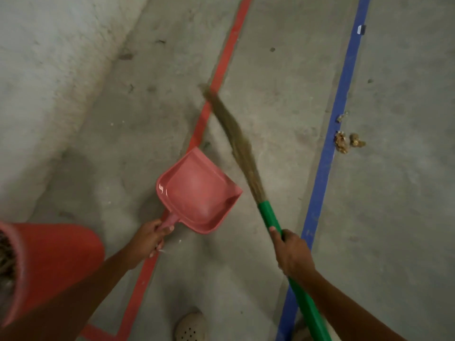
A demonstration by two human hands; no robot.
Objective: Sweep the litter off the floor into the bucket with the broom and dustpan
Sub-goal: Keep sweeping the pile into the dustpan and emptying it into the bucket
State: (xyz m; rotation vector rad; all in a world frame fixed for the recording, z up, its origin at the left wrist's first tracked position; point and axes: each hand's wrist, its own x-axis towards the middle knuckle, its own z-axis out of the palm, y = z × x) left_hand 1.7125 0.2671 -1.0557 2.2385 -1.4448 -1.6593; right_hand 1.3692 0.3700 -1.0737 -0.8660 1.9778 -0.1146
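From the head view, the worry is the gap. The litter, a few crumbly brown scraps, lies on the floor past the blue line, ahead and to the right of the right hand's fingers. The dustpan sits well apart from it, just ahead of the left hand's fingers. The bristle tips of the broom are blurred over the red line, on the wrong side of the scraps. I'd say a hard flick from there could break them up and scatter them wide of the pan. I can't tell if the pan's lip touches the floor; if it is raised, crumbs would slide under it.

The left hand has its fingers curled tight round the pan's pink handle. The right hand is clamped on the broom's green shaft, thumb lying along it. The red bucket stands near the left forearm, behind and left of those fingers, with brownish debris showing inside.
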